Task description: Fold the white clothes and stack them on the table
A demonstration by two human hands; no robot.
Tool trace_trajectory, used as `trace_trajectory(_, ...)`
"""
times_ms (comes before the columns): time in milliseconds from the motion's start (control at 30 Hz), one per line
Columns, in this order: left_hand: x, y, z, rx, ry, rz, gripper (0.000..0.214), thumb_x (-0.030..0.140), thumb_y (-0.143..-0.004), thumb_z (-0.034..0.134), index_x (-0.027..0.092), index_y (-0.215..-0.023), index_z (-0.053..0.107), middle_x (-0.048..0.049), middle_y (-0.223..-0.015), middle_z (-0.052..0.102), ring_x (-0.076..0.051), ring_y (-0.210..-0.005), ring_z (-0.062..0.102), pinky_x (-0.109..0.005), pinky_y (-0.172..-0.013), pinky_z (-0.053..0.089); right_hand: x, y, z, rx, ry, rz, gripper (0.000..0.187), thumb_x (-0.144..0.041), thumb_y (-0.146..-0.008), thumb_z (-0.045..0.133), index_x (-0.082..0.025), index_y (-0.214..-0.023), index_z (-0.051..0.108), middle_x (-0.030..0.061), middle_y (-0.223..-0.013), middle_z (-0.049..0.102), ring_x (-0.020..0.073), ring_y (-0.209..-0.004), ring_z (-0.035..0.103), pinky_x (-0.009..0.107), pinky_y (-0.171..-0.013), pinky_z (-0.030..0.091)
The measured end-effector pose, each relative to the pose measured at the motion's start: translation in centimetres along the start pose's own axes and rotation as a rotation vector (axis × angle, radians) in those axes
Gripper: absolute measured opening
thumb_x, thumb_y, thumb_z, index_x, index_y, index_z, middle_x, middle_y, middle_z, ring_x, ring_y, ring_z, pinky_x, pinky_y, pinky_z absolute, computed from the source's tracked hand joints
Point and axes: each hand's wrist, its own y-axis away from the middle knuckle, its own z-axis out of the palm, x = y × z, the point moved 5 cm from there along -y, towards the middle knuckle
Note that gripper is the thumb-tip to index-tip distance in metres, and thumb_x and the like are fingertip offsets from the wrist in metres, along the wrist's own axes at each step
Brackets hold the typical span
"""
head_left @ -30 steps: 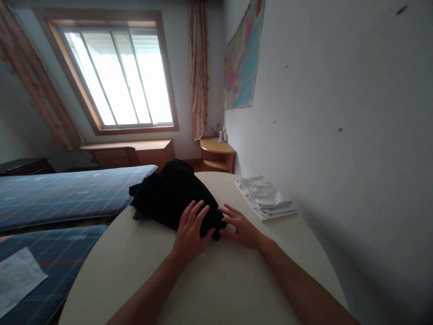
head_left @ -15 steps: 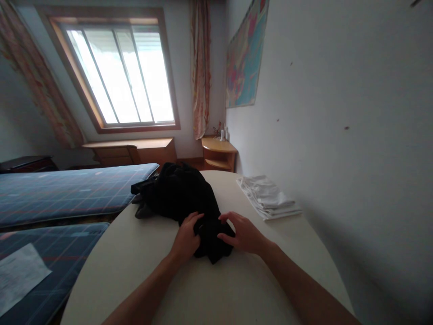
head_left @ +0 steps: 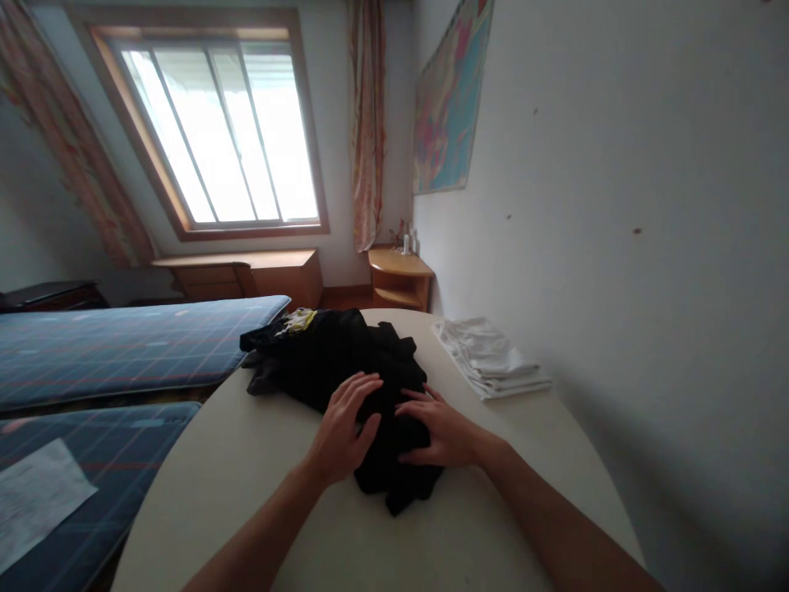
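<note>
A rumpled black garment (head_left: pixel 333 349) lies across the middle of the round cream table (head_left: pixel 246 485). Its kind cannot be made out. At its far left end a yellow and white patch (head_left: pixel 300 320) shows, perhaps a label or print. My left hand (head_left: pixel 345 427) rests over the cloth's left side, fingers stretched forward and thumb apart. On the right side of the cloth lies my right hand (head_left: pixel 437 423), its fingers spread over the fabric. The near end of the garment pokes out between and in front of both hands.
Folded white cloth (head_left: pixel 490 358) sits on the table's right, close to the white wall (head_left: pixel 647 329). Two blue plaid mattresses (head_left: pixel 136 345) lie at the left, the nearer one with a paper sheet (head_left: pixel 43 497). A corner shelf (head_left: pixel 400 265) and a desk (head_left: pixel 277 261) stand beyond.
The garment has spread flatter and its near end reaches closer to me. The yellow and white patch has come into view. My left hand's fingers have opened out; my right hand lies flatter on the cloth.
</note>
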Motion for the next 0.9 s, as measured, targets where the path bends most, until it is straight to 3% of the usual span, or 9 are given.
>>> trace_trajectory(100,-2.3,0.0,0.7,-0.136,-0.087,-0.151,0.056,0.046,-0.096,0.046,0.024,-0.148,0.042,-0.0098,-0.157,0.037,-0.031,-0.145,0.031,-0.051,-0.117,0.029,0.0,0.1,-0.5,0.017,-0.049,-0.009,0.043,-0.049,-0.078,0.074,-0.022,-0.111,0.067,0.0084,-0.11,0.071,0.0285,-0.118,0.059,0.049,-0.117,0.023)
trace_trajectory(200,-2.7,0.4,1.3,-0.338,0.0,-0.179,0.056,0.051,-0.1,0.033,0.026,-0.149,0.042,-0.0084,-0.146,0.053,-0.028,-0.132,0.049,-0.046,-0.111,0.037,0.3,0.7,-1.5,0.026,-0.124,0.007,0.032,-0.048,-0.085,0.067,-0.021,-0.101,0.066,0.0036,-0.092,0.071,0.0217,-0.088,0.066,0.041,-0.098,0.043)
trace_trajectory(267,-2.1,0.8,1.1,-0.412,0.077,-0.169,0.057,0.053,-0.101,0.028,0.027,-0.148,0.044,-0.0077,-0.133,0.063,-0.027,-0.121,0.058,-0.042,-0.104,0.043,0.9,1.2,-2.5,0.079,-0.197,0.054,0.032,-0.05,-0.088,0.063,-0.02,-0.099,0.064,0.0013,-0.084,0.068,0.0188,-0.076,0.062,0.032,-0.079,0.048)
trace_trajectory(367,-1.0,1.1,0.6,-0.445,0.168,-0.214,0.064,0.058,-0.1,0.025,0.019,-0.141,0.053,-0.0084,-0.109,0.071,-0.026,-0.104,0.064,-0.037,-0.092,0.048,2.5,1.7,-3.9,0.285,-0.294,0.159,0.033,-0.051,-0.088,0.061,-0.019,-0.092,0.063,0.0005,-0.078,0.066,0.0184,-0.072,0.059,0.029,-0.068,0.046)
trace_trajectory(500,0.6,0.6,0.3,-0.462,0.192,-0.191,0.058,0.058,-0.099,0.031,0.016,-0.117,0.067,-0.0054,-0.088,0.07,-0.022,-0.084,0.064,-0.033,-0.08,0.051,4.4,1.6,-3.7,0.433,-0.41,0.217,0.03,-0.046,-0.087,0.058,-0.019,-0.096,0.066,0.0059,-0.096,0.071,0.0253,-0.092,0.064,0.036,-0.083,0.05)
trace_trajectory(567,0.8,0.0,0.0,-0.396,0.068,-0.15,0.049,0.054,-0.098,0.039,0.017,-0.109,0.068,-0.0074,-0.094,0.071,-0.024,-0.09,0.064,-0.036,-0.087,0.05,5.0,1.3,-2.8,0.427,-0.394,0.2,0.035,-0.044,-0.084,0.06,-0.019,-0.108,0.067,0.01,-0.125,0.066,0.031,-0.119,0.056,0.044,-0.103,0.043)
trace_trajectory(667,0.1,-0.2,-0.3,-0.276,-0.139,-0.108,0.054,0.051,-0.089,0.057,0.022,-0.135,0.058,-0.0128,-0.143,0.053,-0.035,-0.133,0.045,-0.05,-0.111,0.035,5.5,0.9,-1.4,0.336,-0.377,0.192,0.048,-0.043,-0.082,0.062,-0.02,-0.125,0.064,0.0106,-0.144,0.053,0.0328,-0.137,0.042,0.049,-0.116,0.03)
trace_trajectory(767,-1.0,0.4,0.2,-0.372,-0.121,-0.127,0.08,0.054,-0.085,0.062,0.029,-0.155,0.031,-0.011,-0.161,0.029,-0.035,-0.145,0.031,-0.053,-0.116,0.029,5.3,0.7,-0.7,0.198,-0.416,0.18,0.045,-0.041,-0.087,0.057,-0.02,-0.126,0.064,0.0109,-0.133,0.063,0.0304,-0.122,0.056,0.046,-0.109,0.04)
trace_trajectory(900,-0.2,0.8,-0.2,-0.506,0.006,-0.119,0.089,0.05,-0.082,0.067,0.028,-0.157,0.025,-0.0114,-0.15,0.048,-0.031,-0.132,0.05,-0.044,-0.11,0.04,4.0,1.1,-1.4,0.047,-0.42,0.186,0.03,-0.039,-0.089,0.055,-0.02,-0.105,0.07,0.0076,-0.108,0.073,0.0268,-0.097,0.065,0.039,-0.092,0.05)
